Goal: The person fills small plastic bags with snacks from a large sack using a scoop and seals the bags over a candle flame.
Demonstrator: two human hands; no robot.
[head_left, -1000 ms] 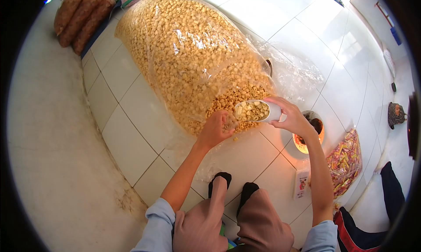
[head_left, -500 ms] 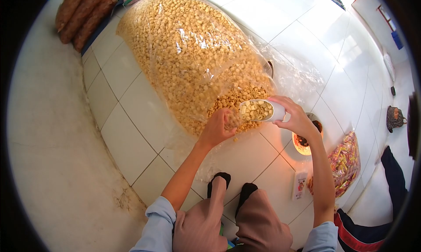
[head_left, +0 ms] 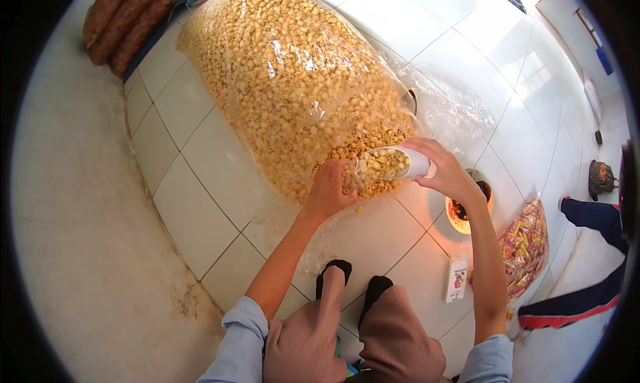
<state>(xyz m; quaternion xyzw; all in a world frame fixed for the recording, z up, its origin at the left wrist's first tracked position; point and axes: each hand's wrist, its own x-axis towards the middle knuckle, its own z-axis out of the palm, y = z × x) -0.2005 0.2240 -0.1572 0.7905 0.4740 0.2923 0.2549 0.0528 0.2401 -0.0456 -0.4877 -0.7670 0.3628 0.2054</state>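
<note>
A large clear sack full of ring-shaped yellow snacks lies on the tiled floor, its mouth toward me. My right hand is closed around a white scoop heaped with the snacks. The scoop's lip meets a small clear plastic bag at the sack's mouth. My left hand grips that bag, its fingers curled; some snacks show through the plastic.
A lit dish with dark contents glows under my right forearm. Nearby are a small white pack and a bag of colourful wrapped pieces. Brown filled bags lean at top left. Another person's dark trouser leg is at right.
The scoop has shifted up and left until its lip meets the small bag, and its snacks lie nearer the bag. At right, the other person's legs have moved.
</note>
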